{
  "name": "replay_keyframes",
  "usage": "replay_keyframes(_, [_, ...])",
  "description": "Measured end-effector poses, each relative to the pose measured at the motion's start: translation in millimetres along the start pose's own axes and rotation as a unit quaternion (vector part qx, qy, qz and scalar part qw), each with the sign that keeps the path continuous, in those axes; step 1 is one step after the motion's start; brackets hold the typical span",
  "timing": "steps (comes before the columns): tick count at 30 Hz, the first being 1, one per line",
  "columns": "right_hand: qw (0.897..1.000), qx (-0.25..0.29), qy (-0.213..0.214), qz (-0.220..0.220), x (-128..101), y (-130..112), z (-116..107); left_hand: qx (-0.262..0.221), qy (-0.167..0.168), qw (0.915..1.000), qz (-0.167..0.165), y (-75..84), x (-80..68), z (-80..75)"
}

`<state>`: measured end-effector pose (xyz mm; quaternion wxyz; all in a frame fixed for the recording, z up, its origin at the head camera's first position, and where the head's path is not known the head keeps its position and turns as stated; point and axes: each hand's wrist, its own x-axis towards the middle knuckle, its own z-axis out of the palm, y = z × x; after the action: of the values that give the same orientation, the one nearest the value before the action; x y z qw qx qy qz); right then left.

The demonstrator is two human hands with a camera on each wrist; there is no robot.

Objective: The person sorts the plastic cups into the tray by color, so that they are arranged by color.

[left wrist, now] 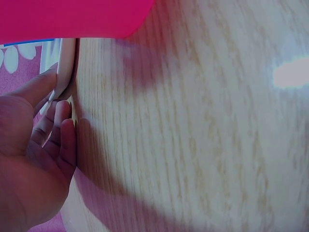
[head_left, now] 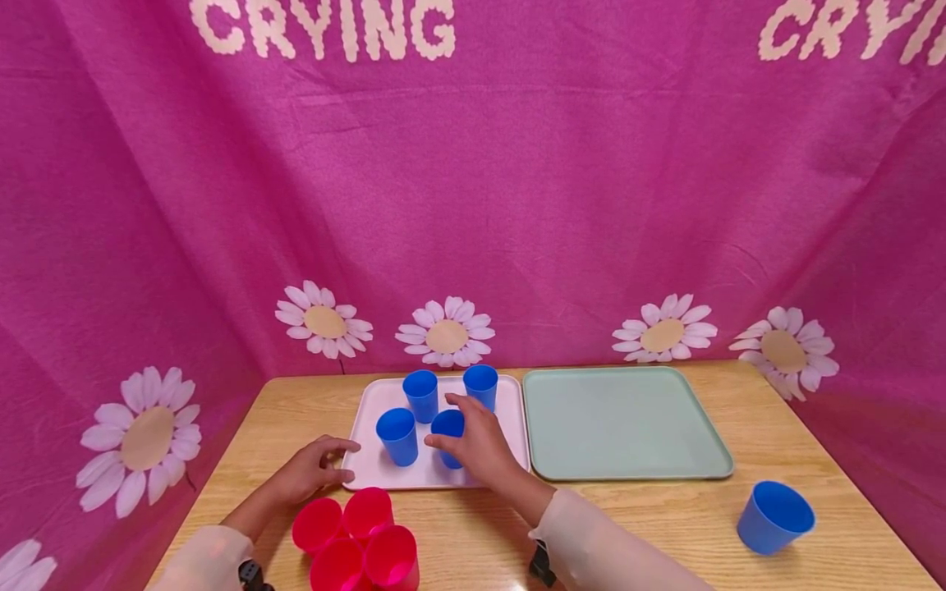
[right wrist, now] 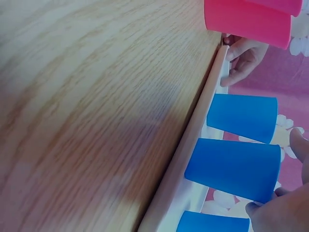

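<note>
A pale pink tray (head_left: 510,435) bears several blue cups, all standing upright. My left hand (head_left: 310,469) holds its left front corner, thumb and fingers at the rim. Over the front right blue cup (head_left: 448,427), my right hand (head_left: 476,443) reaches with thumb and index finger spread apart. In the right wrist view, the thumb (right wrist: 298,145) stands clear of that cup's rim, while another fingertip lies close to it. Beside it are the front left blue cup (head_left: 397,437), the back left blue cup (head_left: 421,396) and the back right blue cup (head_left: 480,386).
Several red cups (head_left: 318,525) stand close together in front of the left hand. A pale green tray (head_left: 624,427) lies right of the pink one. One more blue cup (head_left: 772,519) stands on the wooden table (head_left: 665,525) at the right. A magenta cloth (head_left: 517,205) hangs behind.
</note>
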<state>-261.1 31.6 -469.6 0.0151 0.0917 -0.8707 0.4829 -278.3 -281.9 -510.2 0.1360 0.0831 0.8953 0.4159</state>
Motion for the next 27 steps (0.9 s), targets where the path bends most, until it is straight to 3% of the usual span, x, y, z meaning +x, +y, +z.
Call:
replay_keyframes(20, [0.998,0.038,0.038,-0.02,-30.9,21.9,-38.2,0.008,-0.003,0.9999,0.007,1.2,-1.7,0.2])
replay_keyframes(27, [0.997,0.023,0.067,-0.015,-48.0,31.9,-55.1,0.005,-0.002,1.0,0.005,5.5,-3.9,-0.8])
